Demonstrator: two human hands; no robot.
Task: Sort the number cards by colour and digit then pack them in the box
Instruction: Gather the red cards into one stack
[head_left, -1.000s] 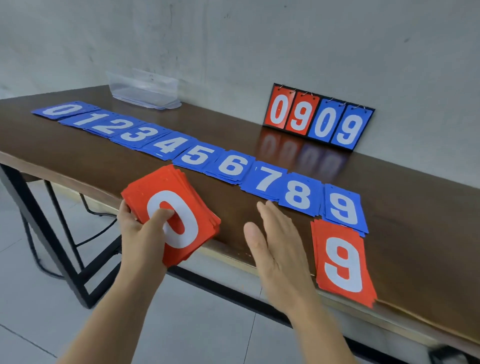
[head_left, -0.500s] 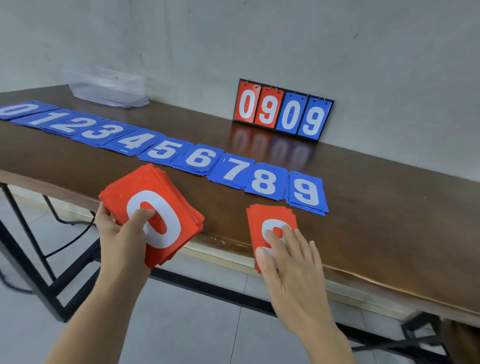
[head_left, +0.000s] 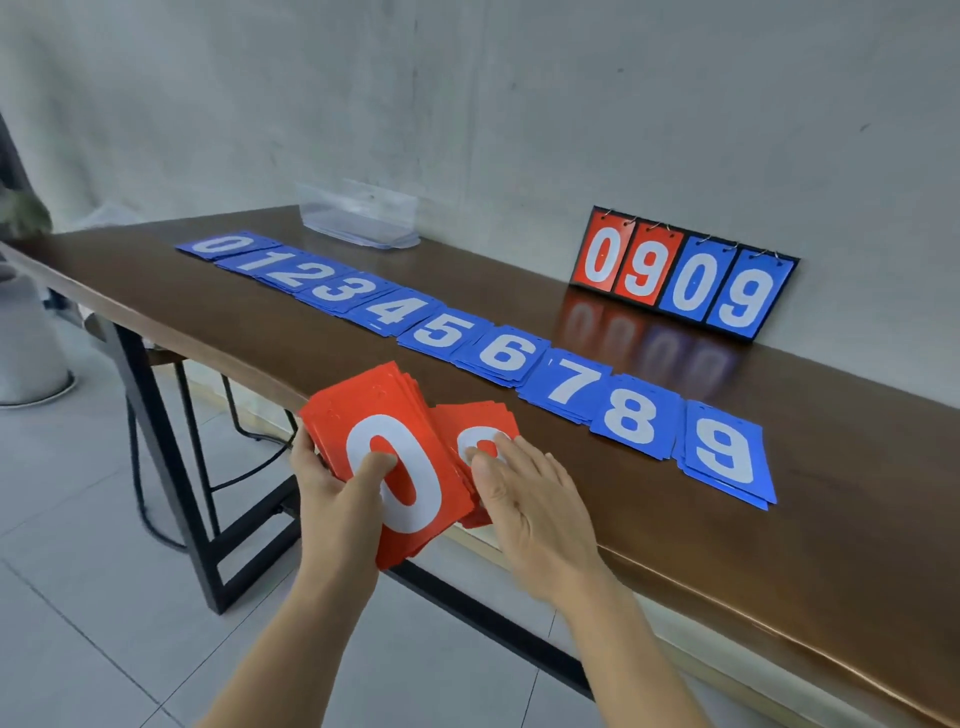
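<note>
Two red lots concern us. The red stack (head_left: 395, 457), a white 0 on top, is gripped in the left hand (head_left: 337, 499), thumb pressed on the digit and fingers curled round its left edge. It hangs tilted beyond the front edge of the table (head_left: 779, 519), partly over the floor (head_left: 104, 597). Just to its right, and partly hidden behind it, the small red pile (head_left: 478, 421) lies on the wood close to that front edge. The right hand (head_left: 535, 499) rests on it with fingers straight and flat.

Behind them we see the blue piles (head_left: 441, 332) running 0 to 9 in a slanting row, each touching or overlapping the next. Bare wood runs between this row and the front edge, widest to the right of the right hand, below the 8 and 9. More bare wood lies behind the row, up to the clear box (head_left: 363, 218) and the scoreboard (head_left: 685, 280) standing against the wall (head_left: 519, 104).

A second ago the small red pile lay below the blue 9. Half a second ago it was below the 8, apart from the held stack. Now it sits below the 6, right against that stack.
</note>
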